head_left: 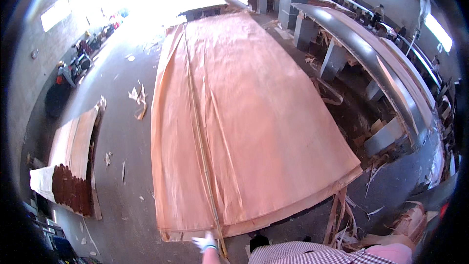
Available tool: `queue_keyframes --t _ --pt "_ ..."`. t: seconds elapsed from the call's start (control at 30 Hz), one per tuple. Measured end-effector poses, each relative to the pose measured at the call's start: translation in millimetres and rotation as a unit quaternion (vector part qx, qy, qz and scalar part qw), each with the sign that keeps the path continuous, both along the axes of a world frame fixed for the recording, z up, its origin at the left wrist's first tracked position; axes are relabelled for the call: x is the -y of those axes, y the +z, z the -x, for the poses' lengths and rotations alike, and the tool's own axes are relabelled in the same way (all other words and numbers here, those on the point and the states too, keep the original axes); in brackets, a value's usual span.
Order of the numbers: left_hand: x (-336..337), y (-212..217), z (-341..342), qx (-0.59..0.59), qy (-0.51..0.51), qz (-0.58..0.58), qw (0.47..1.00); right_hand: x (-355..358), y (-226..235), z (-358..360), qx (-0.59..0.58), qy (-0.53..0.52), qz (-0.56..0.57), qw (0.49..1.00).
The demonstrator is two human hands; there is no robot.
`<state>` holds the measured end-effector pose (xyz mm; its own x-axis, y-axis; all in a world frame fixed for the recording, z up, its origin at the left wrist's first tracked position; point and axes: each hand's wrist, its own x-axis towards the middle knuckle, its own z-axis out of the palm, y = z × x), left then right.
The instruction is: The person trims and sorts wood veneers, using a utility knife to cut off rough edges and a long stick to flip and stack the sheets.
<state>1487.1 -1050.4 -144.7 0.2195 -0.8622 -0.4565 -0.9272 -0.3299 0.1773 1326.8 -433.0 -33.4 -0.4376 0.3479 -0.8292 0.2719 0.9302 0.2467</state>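
A large stack of thin reddish wood veneer sheets (273, 117) lies before me, with raised folds running lengthwise on its left part. Along those folds rests a long thin pole (201, 149), like bamboo, its near end reaching past the stack's front edge. My left hand (205, 241), in a white glove, is at that front edge, just left of the pole's near end. Its fingers look stretched out and apart, with nothing seen in them. My right hand is out of view; a checked garment (312, 253) covers my front at the lower edge.
On the left stands a lower pile of veneer strips (73, 142). Torn scraps (138, 100) litter the floor, and more veneer waste (408, 225) heaps at lower right. A long table (371, 54) on block supports runs along the right, near a pillar (293, 0).
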Motion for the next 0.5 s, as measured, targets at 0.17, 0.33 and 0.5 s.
queue_keyframes --t 0.17,0.33,0.5 --pt "-59.0 -40.1 0.5 -0.298 -0.059 -0.15 0.941 -15.2 -39.0 13.3 -0.009 0.027 0.046 0.999" --pt "-103.4 61.4 65.6 -0.342 -0.194 0.052 0.918 -24.2 -37.6 34.1 -0.176 -0.053 0.279 0.943" --pt "-230.3 130.6 87.4 -0.488 -0.123 -0.084 0.86 17.4 0.5 60.0 -0.183 0.006 0.518 0.835"
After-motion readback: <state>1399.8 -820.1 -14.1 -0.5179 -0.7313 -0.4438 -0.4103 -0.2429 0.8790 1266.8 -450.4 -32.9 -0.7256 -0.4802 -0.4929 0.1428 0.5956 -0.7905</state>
